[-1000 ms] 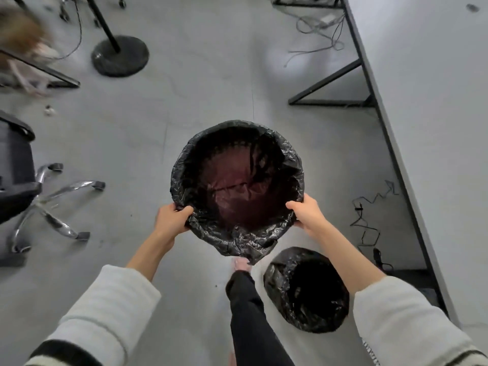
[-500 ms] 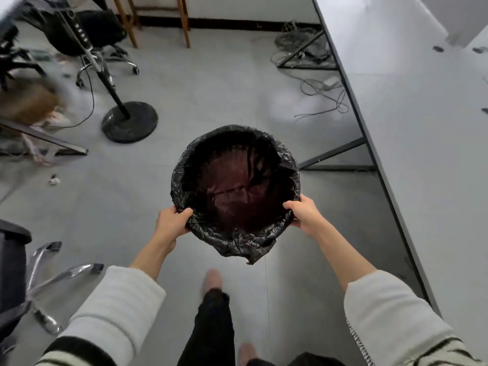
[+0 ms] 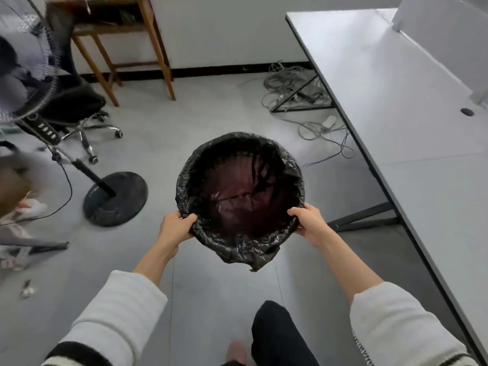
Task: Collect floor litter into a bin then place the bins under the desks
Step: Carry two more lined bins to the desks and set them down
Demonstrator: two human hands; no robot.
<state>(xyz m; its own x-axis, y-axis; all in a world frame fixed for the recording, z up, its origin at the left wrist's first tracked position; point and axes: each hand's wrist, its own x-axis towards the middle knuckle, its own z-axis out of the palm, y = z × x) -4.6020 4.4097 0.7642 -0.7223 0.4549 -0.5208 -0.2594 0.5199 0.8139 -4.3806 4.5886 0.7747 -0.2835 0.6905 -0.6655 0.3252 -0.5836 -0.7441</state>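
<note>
1. Head view: a bin (image 3: 239,191) lined with a black bag (image 3: 260,256) is held clear of the floor (image 3: 184,120) at the centre of the frame, its mouth facing up.
2. The rim is gripped at about 8 o'clock by the left hand (image 3: 175,228) and at about 4 o'clock by the right hand (image 3: 307,224); the fingers of both are clamped on the bag-covered rim.
3. Nothing distinct is made out inside the bin; its depth is too dark to judge.
4. A small scrap of litter (image 3: 26,287) is seen on the floor at 8 o'clock, well apart from the bin.
5. A desk (image 3: 412,133) runs along the 2 to 4 o'clock side, with loose cables (image 3: 311,114) lying on the floor by its frame.
6. The carry is best done with the bin kept level and the liner pinched against the rim, so the bag is not pulled loose.
7. The fan base (image 3: 116,198) at 9 o'clock and the cables should be skirted.
</note>
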